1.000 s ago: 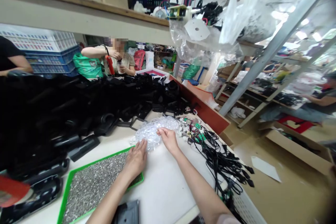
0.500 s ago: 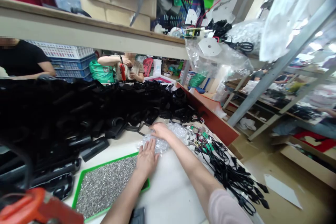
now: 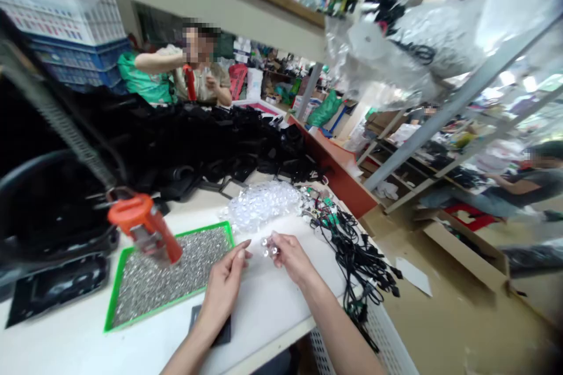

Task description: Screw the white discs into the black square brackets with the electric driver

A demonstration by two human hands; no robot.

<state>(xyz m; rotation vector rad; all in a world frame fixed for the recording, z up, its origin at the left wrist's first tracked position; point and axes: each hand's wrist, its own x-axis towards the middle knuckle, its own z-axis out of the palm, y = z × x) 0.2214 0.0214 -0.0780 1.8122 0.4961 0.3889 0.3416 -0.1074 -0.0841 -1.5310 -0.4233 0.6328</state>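
Note:
My right hand (image 3: 291,256) pinches a few small clear plastic pieces (image 3: 265,247) at its fingertips, above the white tabletop (image 3: 268,299). Facing it from the left is my left hand (image 3: 226,275), with thumb and index finger stretched out and nothing visible between them. Just beyond both hands lies a spread-out pile of clear plastic pieces (image 3: 261,205). Left of my left hand sits a green-rimmed tray (image 3: 113,299) full of small metal screws (image 3: 156,281). A flat black part (image 3: 223,331) lies partly hidden under my left wrist.
An orange power screwdriver (image 3: 145,225) hangs over the tray. Black plastic housings (image 3: 211,140) heap up behind. Black cables (image 3: 347,258) with small circuit boards line the right edge beside a reddish-brown board (image 3: 334,164). A co-worker (image 3: 204,79) sits opposite. A shelf (image 3: 246,0) crosses above.
Both hands have drawn back toward me from the clear pile, and my right hand now holds a few pieces. The view has shifted, bringing the orange screwdriver further into sight over the tray.

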